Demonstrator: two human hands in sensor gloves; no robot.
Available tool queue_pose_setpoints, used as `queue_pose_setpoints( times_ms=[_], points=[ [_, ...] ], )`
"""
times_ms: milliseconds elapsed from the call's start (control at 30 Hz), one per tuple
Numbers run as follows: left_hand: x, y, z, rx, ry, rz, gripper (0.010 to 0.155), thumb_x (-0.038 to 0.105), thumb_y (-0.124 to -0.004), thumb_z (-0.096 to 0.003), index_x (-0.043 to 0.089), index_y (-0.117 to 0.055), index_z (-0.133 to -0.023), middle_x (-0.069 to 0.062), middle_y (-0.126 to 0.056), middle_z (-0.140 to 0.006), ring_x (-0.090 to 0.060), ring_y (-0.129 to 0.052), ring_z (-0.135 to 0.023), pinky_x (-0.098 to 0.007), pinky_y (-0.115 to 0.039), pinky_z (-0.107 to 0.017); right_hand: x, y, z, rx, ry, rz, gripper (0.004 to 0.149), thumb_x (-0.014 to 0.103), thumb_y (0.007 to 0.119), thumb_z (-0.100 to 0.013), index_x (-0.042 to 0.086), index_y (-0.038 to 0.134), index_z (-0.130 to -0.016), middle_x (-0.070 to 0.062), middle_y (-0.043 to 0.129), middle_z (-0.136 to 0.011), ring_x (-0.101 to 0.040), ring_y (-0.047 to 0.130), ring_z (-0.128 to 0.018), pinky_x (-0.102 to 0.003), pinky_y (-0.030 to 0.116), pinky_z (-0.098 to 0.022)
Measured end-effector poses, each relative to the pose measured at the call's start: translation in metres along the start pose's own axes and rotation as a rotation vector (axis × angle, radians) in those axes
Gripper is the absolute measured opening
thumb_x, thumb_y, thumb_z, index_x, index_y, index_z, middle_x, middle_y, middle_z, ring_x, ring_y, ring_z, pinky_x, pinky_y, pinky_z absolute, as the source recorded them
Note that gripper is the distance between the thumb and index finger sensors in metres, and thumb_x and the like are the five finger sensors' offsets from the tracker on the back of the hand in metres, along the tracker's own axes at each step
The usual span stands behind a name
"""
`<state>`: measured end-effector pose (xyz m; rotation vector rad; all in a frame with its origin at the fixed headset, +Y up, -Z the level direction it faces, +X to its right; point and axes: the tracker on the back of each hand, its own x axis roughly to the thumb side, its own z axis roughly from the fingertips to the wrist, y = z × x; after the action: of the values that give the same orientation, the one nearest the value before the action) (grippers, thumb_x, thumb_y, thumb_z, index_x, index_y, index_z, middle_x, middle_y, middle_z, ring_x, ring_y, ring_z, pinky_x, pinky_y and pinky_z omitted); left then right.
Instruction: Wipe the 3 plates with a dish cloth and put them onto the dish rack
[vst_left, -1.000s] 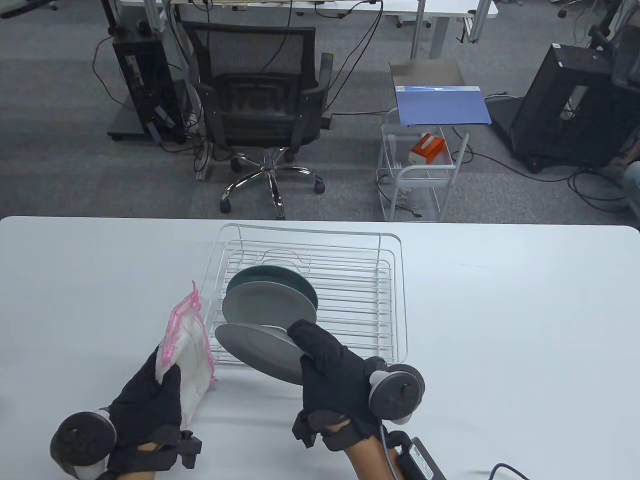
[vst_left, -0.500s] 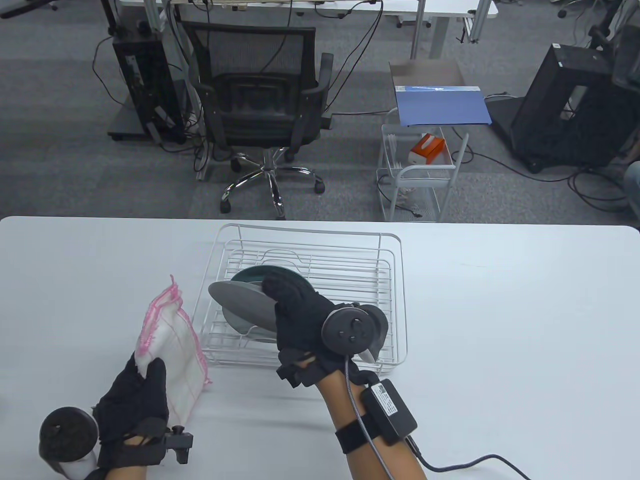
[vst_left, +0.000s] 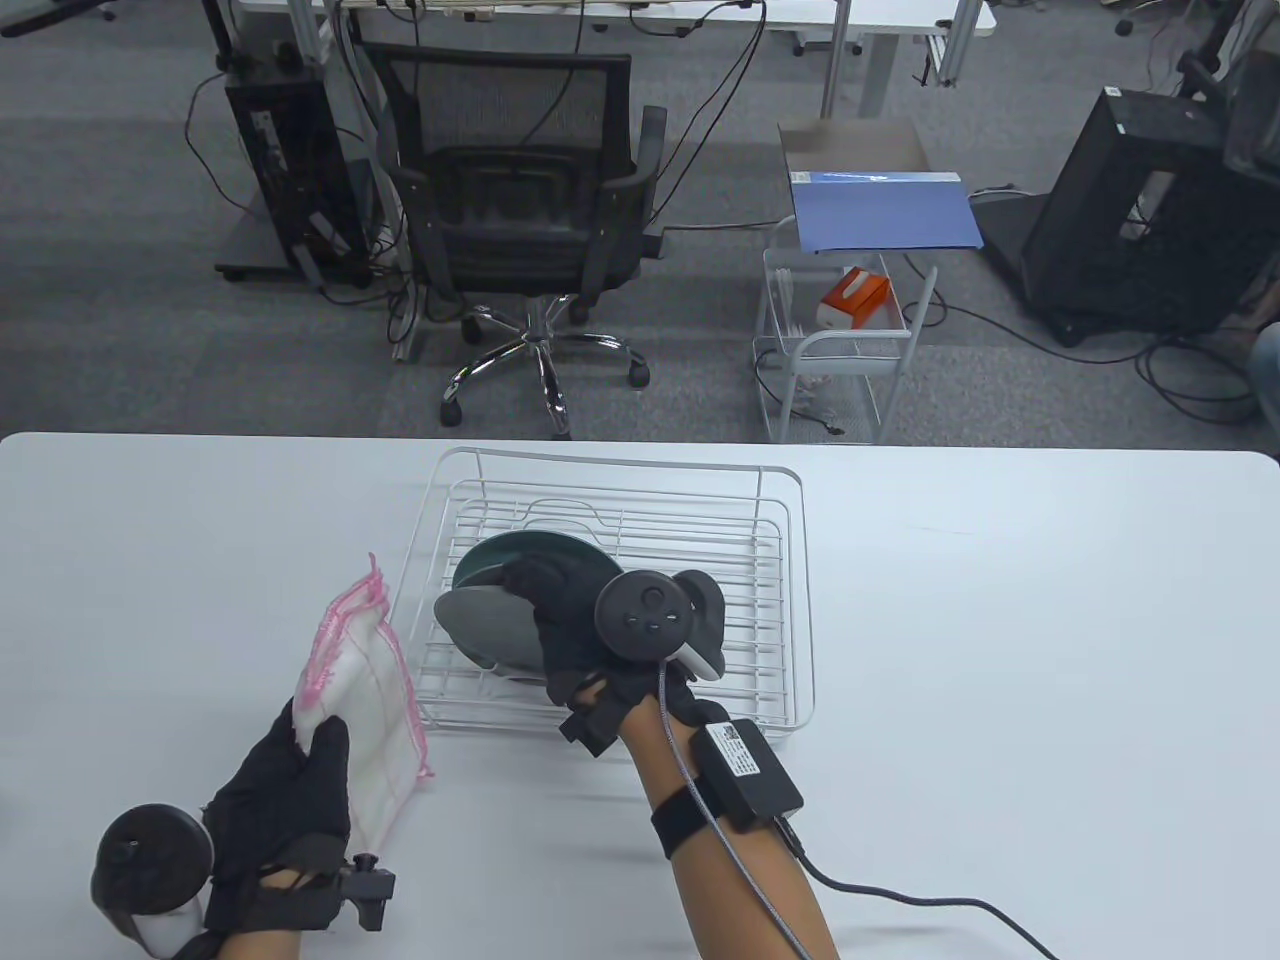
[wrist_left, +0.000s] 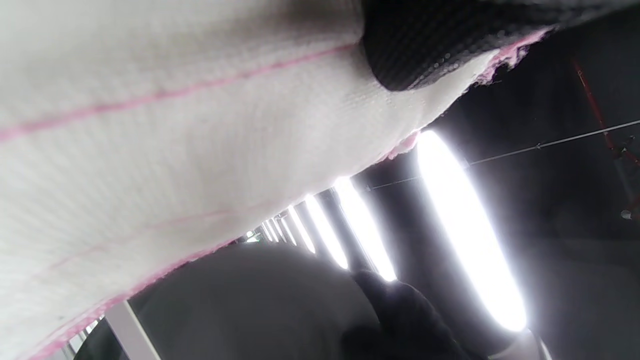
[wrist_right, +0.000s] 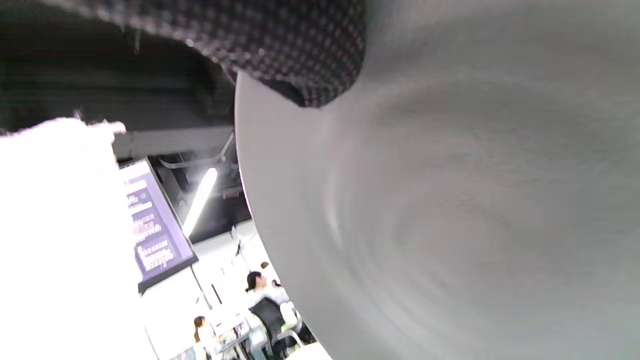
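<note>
The white wire dish rack (vst_left: 620, 462) stands mid-table. A dark green plate (vst_left: 520, 552) leans upright in its left part. My right hand (vst_left: 545, 605) grips a grey plate (vst_left: 475, 622) by its rim and holds it tilted over the rack's front left, just before the green one. A third plate cannot be made out behind them. In the right wrist view the grey plate (wrist_right: 450, 225) fills the frame under a gloved fingertip (wrist_right: 300, 50). My left hand (vst_left: 310, 750) pinches a white dish cloth with pink edging (vst_left: 365, 690), raised left of the rack; the cloth (wrist_left: 150, 125) also covers the left wrist view.
Bare white table (vst_left: 1000, 650) stretches right of the rack. A cable (vst_left: 900, 895) trails from a box strapped to my right forearm. Beyond the far edge stand an office chair (vst_left: 520, 200) and a wire cart (vst_left: 850, 350).
My right hand carried the grey plate from the rack's front edge up and into the rack's left part, against the other plates. My left hand and the cloth drifted only slightly.
</note>
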<state>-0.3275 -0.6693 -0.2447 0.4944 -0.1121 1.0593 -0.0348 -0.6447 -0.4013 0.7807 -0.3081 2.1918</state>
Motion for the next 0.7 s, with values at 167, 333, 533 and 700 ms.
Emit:
queue_pose_setpoints(
  times_ms=[167,333,533,700],
  points=[
    [0.0,-0.001,0.0,-0.003,-0.007,0.002,0.049,0.038,-0.075,-0.0541,0.018,-0.075,-0.099,-0.015,-0.098,-0.084,-0.039,-0.098,-0.077,-0.061,-0.066,-0.063,0.003,0.013,-0.008,0.098,0.011,0.073,0.045,0.012,0.084,-0.041,0.014,0.077,-0.085,-0.018,0.081,-0.084,-0.04,0.091,-0.069,-0.058,0.08,-0.05],
    [0.0,-0.002,0.001,-0.011,-0.018,0.003,0.049,0.038,-0.075,-0.054,0.017,-0.075,-0.099,-0.015,-0.099,-0.084,-0.039,-0.098,-0.076,-0.061,-0.067,-0.063,0.006,0.022,-0.01,0.13,0.027,0.218,0.044,0.018,0.086,-0.041,0.014,0.081,-0.084,-0.017,0.084,-0.082,-0.04,0.094,-0.066,-0.058,0.081,-0.048],
    [0.003,-0.004,0.001,-0.029,-0.037,-0.005,0.049,0.038,-0.075,-0.0538,0.018,-0.075,-0.098,-0.014,-0.099,-0.083,-0.038,-0.099,-0.076,-0.061,-0.067,-0.063,0.012,0.017,-0.008,0.072,0.08,0.239,0.046,0.022,0.085,-0.042,0.011,0.079,-0.086,-0.019,0.082,-0.083,-0.042,0.091,-0.067,-0.06,0.079,-0.048],
    [0.005,-0.008,0.002,-0.059,-0.056,-0.03,0.05,0.038,-0.075,-0.0537,0.017,-0.075,-0.098,-0.014,-0.1,-0.083,-0.039,-0.099,-0.076,-0.061,-0.067,-0.063,0.014,-0.003,0.001,-0.004,0.12,0.138,0.047,0.022,0.084,-0.042,0.011,0.077,-0.087,-0.02,0.079,-0.085,-0.044,0.088,-0.071,-0.061,0.075,-0.051]
  ],
)
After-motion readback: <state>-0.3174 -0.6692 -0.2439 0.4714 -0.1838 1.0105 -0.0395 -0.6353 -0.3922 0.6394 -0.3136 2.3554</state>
